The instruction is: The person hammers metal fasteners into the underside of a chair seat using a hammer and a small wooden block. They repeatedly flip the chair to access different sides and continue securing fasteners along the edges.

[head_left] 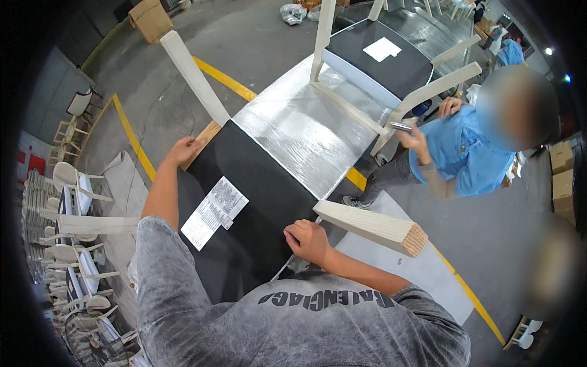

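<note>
An upturned chair lies in front of me, its pale wooden legs (194, 76) pointing up and its black underside (263, 177) facing me. A white printed label sheet (214, 211) lies on that underside. At the far left edge, my left hand (185, 151) grips a tan wooden strip (203, 145), its fingers over the top. My right hand (307, 240) is closed with curled fingers at the right edge of the underside, near a thick pale leg (370, 226). Whatever it may hold is hidden.
A silver-wrapped surface (299, 125) extends beyond the chair, bearing another upturned chair (379, 55). A co-worker in a blue shirt (468, 150) stands at the right, holding a metallic object (402, 126). Stacked chairs (67, 244) line the left; a cardboard box (150, 20) stands far left.
</note>
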The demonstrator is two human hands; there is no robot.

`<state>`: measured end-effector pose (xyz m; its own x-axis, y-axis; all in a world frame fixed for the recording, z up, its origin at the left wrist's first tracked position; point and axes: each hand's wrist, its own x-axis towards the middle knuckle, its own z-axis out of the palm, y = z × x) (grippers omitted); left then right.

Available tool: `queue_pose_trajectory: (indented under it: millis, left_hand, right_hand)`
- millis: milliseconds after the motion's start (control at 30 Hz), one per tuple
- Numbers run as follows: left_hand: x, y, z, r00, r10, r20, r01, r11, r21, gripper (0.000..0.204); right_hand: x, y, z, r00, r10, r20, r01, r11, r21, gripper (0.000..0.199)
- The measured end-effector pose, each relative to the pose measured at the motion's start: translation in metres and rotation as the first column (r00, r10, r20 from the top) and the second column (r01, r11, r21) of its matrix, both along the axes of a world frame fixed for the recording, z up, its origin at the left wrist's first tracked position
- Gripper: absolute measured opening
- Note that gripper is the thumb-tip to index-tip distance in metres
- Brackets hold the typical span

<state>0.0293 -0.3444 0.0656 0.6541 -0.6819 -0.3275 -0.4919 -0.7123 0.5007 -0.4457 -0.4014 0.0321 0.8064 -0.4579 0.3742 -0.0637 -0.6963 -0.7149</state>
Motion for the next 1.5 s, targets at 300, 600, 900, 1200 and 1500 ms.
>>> queue_pose_trajectory:
  millis: [300, 600, 900, 1200, 1500]
  left_hand:
    - [-0.054, 0.014, 0.157, 0.732, -0.611, 0.303, 0.506, 0.784, 0.36, 0.062]
    - [-0.308, 0.253, 0.376, 0.956, -0.034, 0.291, -0.075, 0.932, 0.354, 0.041]
    - [-0.382, 0.568, 0.231, 0.645, 0.757, 0.107, -0.726, 0.65, -0.226, 0.022]
    - [-0.284, 0.673, -0.146, 0.265, 0.963, -0.047, -0.952, 0.253, -0.172, 0.029]
    - [-0.212, 0.623, -0.192, 0.416, 0.908, 0.04, -0.909, 0.416, 0.008, 0.038]
  right_hand:
    - [0.005, -0.014, -0.017, 0.983, 0.124, -0.135, -0.119, 0.992, 0.043, 0.006]
    - [0.021, 0.005, 0.003, 0.901, 0.423, -0.098, -0.349, 0.84, 0.416, 0.011]
    - [0.062, 0.106, 0.045, 0.76, 0.631, -0.154, -0.498, 0.719, 0.486, 0.03]
    - [0.059, 0.224, 0.068, 0.931, 0.307, -0.197, -0.2, 0.882, 0.427, 0.036]
    - [-0.039, 0.237, 0.12, 0.967, -0.126, -0.222, 0.148, 0.985, 0.084, 0.036]
